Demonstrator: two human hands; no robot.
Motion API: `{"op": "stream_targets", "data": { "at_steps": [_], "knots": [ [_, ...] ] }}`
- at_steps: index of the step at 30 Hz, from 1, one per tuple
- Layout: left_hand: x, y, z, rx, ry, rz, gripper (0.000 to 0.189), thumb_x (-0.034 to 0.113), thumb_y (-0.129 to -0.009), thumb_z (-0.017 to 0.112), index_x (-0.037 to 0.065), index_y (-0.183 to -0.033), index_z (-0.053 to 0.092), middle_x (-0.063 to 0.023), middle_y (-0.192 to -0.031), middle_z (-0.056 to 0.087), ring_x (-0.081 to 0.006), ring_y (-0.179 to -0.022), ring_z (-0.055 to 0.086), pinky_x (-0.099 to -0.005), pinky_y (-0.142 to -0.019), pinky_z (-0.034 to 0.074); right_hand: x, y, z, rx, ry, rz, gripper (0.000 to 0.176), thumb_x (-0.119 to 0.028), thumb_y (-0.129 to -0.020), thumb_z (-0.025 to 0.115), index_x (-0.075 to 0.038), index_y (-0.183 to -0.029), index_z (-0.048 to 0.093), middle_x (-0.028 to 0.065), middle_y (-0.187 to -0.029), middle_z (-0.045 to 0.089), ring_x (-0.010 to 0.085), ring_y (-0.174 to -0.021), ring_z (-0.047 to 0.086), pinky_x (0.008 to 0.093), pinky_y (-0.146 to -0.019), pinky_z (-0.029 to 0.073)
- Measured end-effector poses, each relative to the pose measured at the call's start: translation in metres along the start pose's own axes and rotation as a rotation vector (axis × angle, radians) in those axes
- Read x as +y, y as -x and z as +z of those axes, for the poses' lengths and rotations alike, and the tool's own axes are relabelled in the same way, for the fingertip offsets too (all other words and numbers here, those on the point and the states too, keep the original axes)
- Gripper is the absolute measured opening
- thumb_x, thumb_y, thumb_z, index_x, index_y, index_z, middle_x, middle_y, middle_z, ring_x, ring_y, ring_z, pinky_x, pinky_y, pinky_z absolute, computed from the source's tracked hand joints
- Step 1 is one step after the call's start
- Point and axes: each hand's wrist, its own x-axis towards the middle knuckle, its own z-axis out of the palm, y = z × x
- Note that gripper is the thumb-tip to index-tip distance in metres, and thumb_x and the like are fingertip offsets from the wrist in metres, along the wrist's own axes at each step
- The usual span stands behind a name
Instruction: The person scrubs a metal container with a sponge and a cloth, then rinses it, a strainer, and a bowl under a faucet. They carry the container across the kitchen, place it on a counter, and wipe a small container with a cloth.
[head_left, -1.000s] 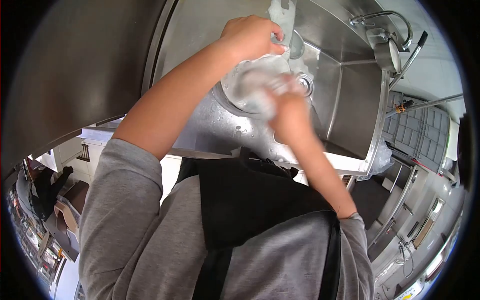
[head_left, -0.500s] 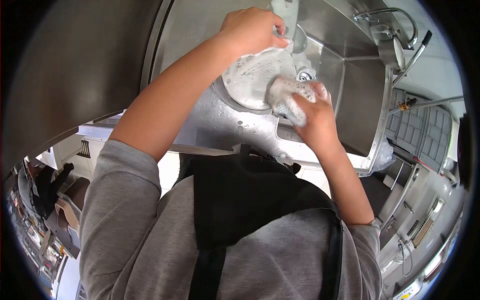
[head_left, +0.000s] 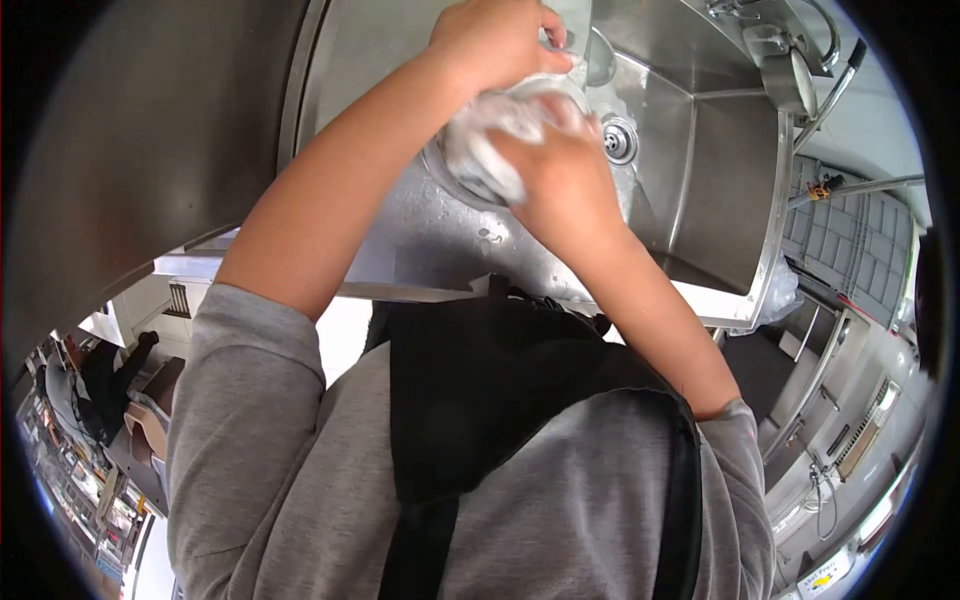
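Observation:
My left hand (head_left: 495,40) grips the top rim of a round, soapy metal plate (head_left: 462,165) held over the steel sink (head_left: 700,170). My right hand (head_left: 560,170) presses a foamy white sponge (head_left: 480,135) against the face of the plate, covering most of it. Only the plate's lower left edge shows. The drain (head_left: 620,140) lies just right of my right hand.
A tap and a hanging round strainer (head_left: 790,80) stand at the sink's far right corner. A steel counter (head_left: 150,130) runs along the left. A clear plastic bag (head_left: 780,295) hangs off the sink's right front corner. Steel shelving and floor lie to the right.
My right hand with the sponge has slid left and up from the plate's right edge onto its face. My left hand has kept its hold on the rim.

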Motion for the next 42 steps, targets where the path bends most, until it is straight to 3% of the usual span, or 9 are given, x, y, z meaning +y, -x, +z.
{"op": "stream_targets", "data": {
  "at_steps": [10, 13, 16, 20, 25, 33, 37, 40, 42],
  "knots": [
    [-0.004, -0.001, 0.003, 0.015, -0.006, -0.021, 0.034, 0.033, -0.071, 0.074, 0.009, -0.096, 0.07, -0.0136, -0.092, 0.069, -0.0279, -0.088, 0.066, -0.0362, -0.077, 0.051, 0.036, 0.015, -0.009, 0.01, 0.118, 0.268, 0.042, -0.022, -0.069, 0.073, -0.017, -0.11, 0.066, 0.0217, -0.098, 0.059, 0.0354, -0.096, 0.057, 0.0453, -0.076, 0.045],
    [-0.012, -0.006, 0.011, -0.001, -0.066, -0.02, 0.033, 0.046, -0.075, 0.068, 0.021, -0.096, 0.07, -0.0046, -0.081, 0.068, -0.0224, -0.085, 0.064, -0.0366, -0.077, 0.049, 0.007, 0.027, -0.005, 0.092, 0.075, -0.135, 0.038, -0.022, -0.071, 0.071, -0.014, -0.107, 0.066, 0.0199, -0.09, 0.062, 0.0341, -0.086, 0.061, 0.0438, -0.076, 0.046],
    [-0.018, -0.006, 0.017, 0.053, -0.076, -0.006, 0.032, 0.045, -0.075, 0.068, 0.021, -0.095, 0.07, -0.0048, -0.08, 0.068, -0.0227, -0.083, 0.065, -0.0363, -0.075, 0.049, 0.062, 0.014, -0.004, -0.007, -0.03, 0.266, 0.032, -0.013, -0.069, 0.064, -0.016, -0.1, 0.069, 0.0159, -0.092, 0.062, 0.0308, -0.096, 0.06, 0.0504, -0.077, 0.045],
    [-0.022, -0.013, 0.02, 0.032, -0.043, -0.013, 0.031, 0.041, -0.073, 0.071, 0.018, -0.093, 0.07, -0.003, -0.07, 0.064, -0.0211, -0.069, 0.061, -0.0357, -0.065, 0.047, -0.006, 0.03, -0.004, 0.037, -0.031, -0.11, 0.026, -0.014, -0.072, 0.065, -0.011, -0.098, 0.069, 0.019, -0.079, 0.065, 0.0367, -0.097, 0.059, 0.0503, -0.078, 0.046],
    [-0.017, -0.012, 0.015, 0.016, -0.006, -0.062, 0.029, 0.04, -0.073, 0.071, 0.018, -0.092, 0.07, -0.0035, -0.068, 0.063, -0.0209, -0.069, 0.061, -0.0359, -0.065, 0.047, 0.054, 0.022, -0.015, 0.038, -0.046, 0.248, 0.038, -0.015, -0.063, 0.073, -0.012, -0.101, 0.068, 0.0181, -0.104, 0.062, 0.0398, -0.109, 0.052, 0.053, -0.078, 0.043],
    [-0.015, -0.01, 0.016, 0.026, -0.039, -0.021, 0.028, 0.039, -0.073, 0.07, 0.019, -0.093, 0.07, -0.0053, -0.071, 0.065, -0.022, -0.071, 0.063, -0.0363, -0.069, 0.049, 0.064, 0.039, -0.012, -0.057, 0.094, 0.285, 0.057, -0.008, -0.055, 0.072, -0.013, -0.111, 0.066, 0.0193, -0.102, 0.062, 0.0388, -0.113, 0.051, 0.0503, -0.084, 0.041],
    [-0.021, -0.01, 0.023, 0.079, -0.077, 0.021, 0.023, 0.036, -0.076, 0.068, 0.019, -0.092, 0.07, -0.0052, -0.07, 0.064, -0.0216, -0.068, 0.062, -0.0353, -0.065, 0.048, 0.017, 0.048, -0.018, -0.145, -0.097, 0.017, 0.05, -0.006, -0.053, 0.072, -0.014, -0.103, 0.068, 0.0149, -0.1, 0.062, 0.0324, -0.111, 0.051, 0.051, -0.081, 0.04],
    [-0.033, -0.009, 0.031, 0.141, 0.074, 0.006, 0.017, 0.026, -0.085, 0.063, 0.016, -0.098, 0.068, -0.0027, -0.071, 0.065, -0.017, -0.066, 0.062, -0.0311, -0.062, 0.047, 0.049, 0.025, -0.017, -0.003, -0.093, 0.175, 0.045, -0.003, -0.056, 0.072, -0.007, -0.101, 0.067, 0.0196, -0.098, 0.064, 0.0424, -0.105, 0.053, 0.047, -0.09, 0.042],
    [-0.05, -0.003, 0.035, 0.467, 0.751, -0.142, 0.02, 0.015, -0.091, 0.055, 0.01, -0.108, 0.064, -0.0029, -0.077, 0.067, -0.0117, -0.067, 0.062, -0.0285, -0.061, 0.047, 0.046, 0.028, -0.013, 0.044, -0.113, 0.152, 0.046, -0.003, -0.056, 0.072, -0.008, -0.101, 0.067, 0.0172, -0.097, 0.064, 0.0411, -0.104, 0.053, 0.0466, -0.087, 0.042]
  ]
}}
